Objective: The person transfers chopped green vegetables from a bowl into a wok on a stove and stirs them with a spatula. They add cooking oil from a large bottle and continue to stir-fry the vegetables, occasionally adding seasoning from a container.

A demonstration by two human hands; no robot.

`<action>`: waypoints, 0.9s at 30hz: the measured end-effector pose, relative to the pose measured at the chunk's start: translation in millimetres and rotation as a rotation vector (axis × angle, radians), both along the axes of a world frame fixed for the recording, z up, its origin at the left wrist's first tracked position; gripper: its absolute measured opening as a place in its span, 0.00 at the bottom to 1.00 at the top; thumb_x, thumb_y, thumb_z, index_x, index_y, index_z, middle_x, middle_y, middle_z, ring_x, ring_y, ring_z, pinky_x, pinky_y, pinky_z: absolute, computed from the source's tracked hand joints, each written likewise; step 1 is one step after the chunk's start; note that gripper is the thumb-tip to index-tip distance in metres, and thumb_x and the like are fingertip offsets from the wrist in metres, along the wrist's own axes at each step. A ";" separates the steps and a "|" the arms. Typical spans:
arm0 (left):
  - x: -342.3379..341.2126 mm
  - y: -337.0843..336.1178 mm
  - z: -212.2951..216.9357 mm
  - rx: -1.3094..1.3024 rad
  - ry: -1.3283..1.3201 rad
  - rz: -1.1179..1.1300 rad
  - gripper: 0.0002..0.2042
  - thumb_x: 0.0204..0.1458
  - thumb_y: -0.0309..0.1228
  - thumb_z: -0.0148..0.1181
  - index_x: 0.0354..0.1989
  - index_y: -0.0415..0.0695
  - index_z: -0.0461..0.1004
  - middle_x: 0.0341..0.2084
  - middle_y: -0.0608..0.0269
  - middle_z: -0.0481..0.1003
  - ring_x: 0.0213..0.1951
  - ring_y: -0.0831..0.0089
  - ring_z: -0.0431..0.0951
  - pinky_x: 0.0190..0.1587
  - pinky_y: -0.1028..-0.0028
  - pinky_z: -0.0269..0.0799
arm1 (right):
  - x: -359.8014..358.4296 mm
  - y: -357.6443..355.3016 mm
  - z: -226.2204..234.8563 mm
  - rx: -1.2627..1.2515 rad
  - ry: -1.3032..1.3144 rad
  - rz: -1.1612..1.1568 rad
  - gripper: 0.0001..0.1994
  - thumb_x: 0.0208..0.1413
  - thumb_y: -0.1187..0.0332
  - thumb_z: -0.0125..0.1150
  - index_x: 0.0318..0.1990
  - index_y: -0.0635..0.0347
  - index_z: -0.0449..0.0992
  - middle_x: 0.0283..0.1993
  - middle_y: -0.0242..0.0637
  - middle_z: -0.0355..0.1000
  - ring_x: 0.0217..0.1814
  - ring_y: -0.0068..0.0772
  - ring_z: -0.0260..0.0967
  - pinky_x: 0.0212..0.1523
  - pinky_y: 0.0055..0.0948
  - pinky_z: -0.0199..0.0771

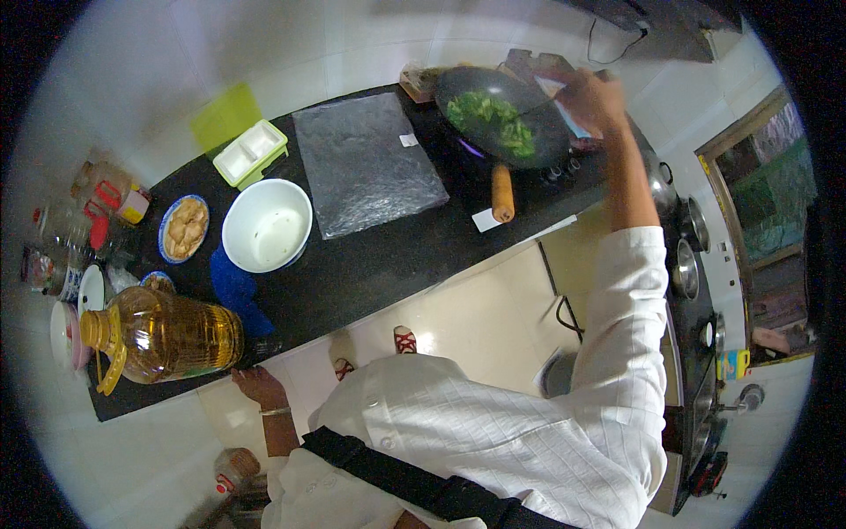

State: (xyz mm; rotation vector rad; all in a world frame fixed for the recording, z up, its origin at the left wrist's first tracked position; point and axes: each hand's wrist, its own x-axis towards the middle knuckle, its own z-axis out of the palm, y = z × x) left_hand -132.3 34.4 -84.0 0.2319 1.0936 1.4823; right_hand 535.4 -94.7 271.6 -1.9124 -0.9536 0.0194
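My right hand is raised beside the right rim of a black wok, fingers curled closed. What it grips is too blurred to make out. Chopped green vegetables lie in the wok, whose wooden handle points toward me. Violet-blue flame glows under its left side. A packet with red and blue parts shows just behind the right hand. Down at the counter's front edge, my left hand rests with fingers extended and nothing in it, close to a big bottle of golden oil.
On the black counter are a white bowl, a dark plastic-covered panel, a green-and-white container, a blue cloth and a dish of pale brown food. Jars crowd the left end. Metal pots stand along the right.
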 end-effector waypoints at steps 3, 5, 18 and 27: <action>-4.7 -2.0 -9.6 0.036 0.039 0.007 0.16 0.58 0.43 0.38 0.44 0.47 0.65 0.32 0.71 0.66 0.30 0.77 0.62 0.40 0.75 0.59 | -68.0 -6.5 40.4 -0.113 0.016 -0.105 0.09 0.49 0.70 0.50 0.25 0.66 0.72 0.23 0.37 0.71 0.24 0.28 0.70 0.27 0.29 0.70; 0.4 0.2 -12.5 0.049 0.026 0.025 0.18 0.58 0.44 0.36 0.48 0.47 0.64 0.34 0.70 0.66 0.34 0.76 0.63 0.43 0.75 0.58 | -57.3 -19.3 42.1 -0.233 -0.080 -0.199 0.09 0.48 0.68 0.53 0.25 0.67 0.72 0.22 0.39 0.71 0.20 0.30 0.69 0.22 0.29 0.71; -4.4 1.9 -9.9 0.034 -0.045 -0.003 0.11 0.56 0.41 0.43 0.39 0.47 0.65 0.34 0.71 0.66 0.29 0.79 0.62 0.34 0.78 0.59 | 12.0 -6.7 -107.2 0.170 0.020 -0.004 0.12 0.52 0.67 0.54 0.39 0.67 0.73 0.29 0.37 0.72 0.29 0.27 0.69 0.34 0.25 0.72; 17.6 -5.8 24.0 0.012 -0.017 0.033 0.11 0.54 0.41 0.46 0.35 0.48 0.65 0.28 0.71 0.67 0.25 0.79 0.62 0.32 0.77 0.61 | -53.4 32.6 -34.7 0.127 -0.195 0.000 0.12 0.47 0.65 0.55 0.31 0.66 0.77 0.24 0.39 0.73 0.24 0.22 0.69 0.27 0.24 0.68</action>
